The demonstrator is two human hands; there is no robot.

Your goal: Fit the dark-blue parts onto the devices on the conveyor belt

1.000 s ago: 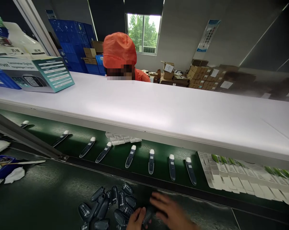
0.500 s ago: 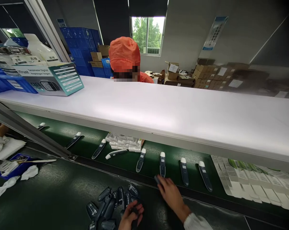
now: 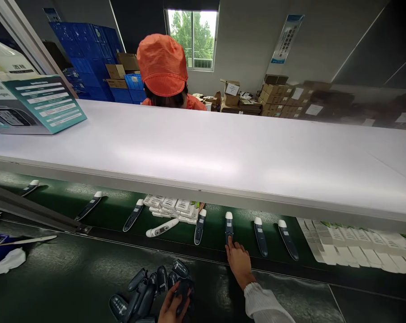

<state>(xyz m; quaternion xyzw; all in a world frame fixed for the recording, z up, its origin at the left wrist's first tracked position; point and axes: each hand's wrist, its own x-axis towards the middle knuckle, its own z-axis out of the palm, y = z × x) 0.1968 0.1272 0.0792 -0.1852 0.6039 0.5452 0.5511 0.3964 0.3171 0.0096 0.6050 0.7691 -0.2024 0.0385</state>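
My left hand is closed around a dark, rounded plastic piece at the bottom centre. Beside it lies a pile of similar dark oblong pieces, several with shiny ribbed faces. My right hand reaches over the dark rail, its fingers on the lower end of a dark pen-shaped device with a white tip. Those fingers cover that end, so their exact grip is partly hidden. Similar devices lie spaced along the green surface, among them one to the right and one to the left.
A white shelf spans the view above the row. Small white boxes are stacked behind a white-faced device. Flat cartons overlap at right. Across the shelf is a person in an orange cap.
My right hand has moved forward onto the device's lower end. My left fingers have closed round a dark piece. The device by the small boxes has rolled, showing its white face. The view has shifted.
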